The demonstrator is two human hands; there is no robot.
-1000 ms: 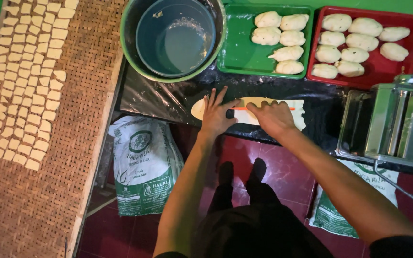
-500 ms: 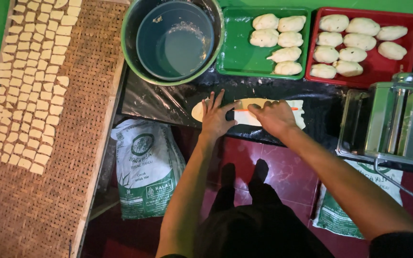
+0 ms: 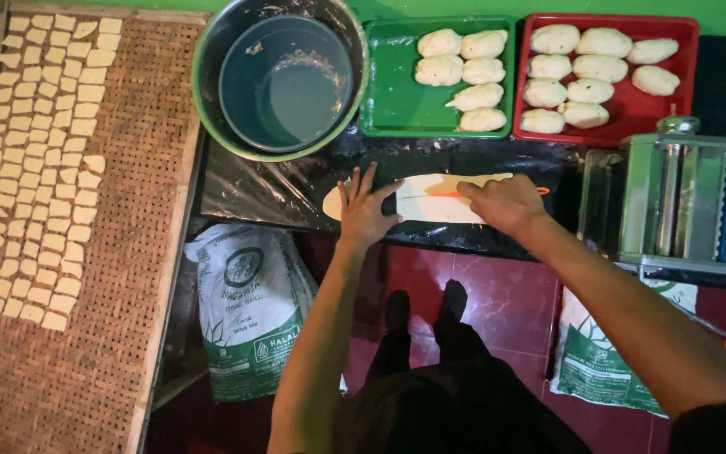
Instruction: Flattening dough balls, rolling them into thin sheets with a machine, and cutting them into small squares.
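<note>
right hand (image 3: 506, 204) slid rightward, pale flat dough sheet (image 3: 430, 199)

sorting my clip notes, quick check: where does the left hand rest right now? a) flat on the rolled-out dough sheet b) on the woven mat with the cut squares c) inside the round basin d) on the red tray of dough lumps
a: the left hand lies with fingers spread flat on the pale dough sheet on the black plastic sheet, apart from the basin, the red tray and the woven mat.
</note>
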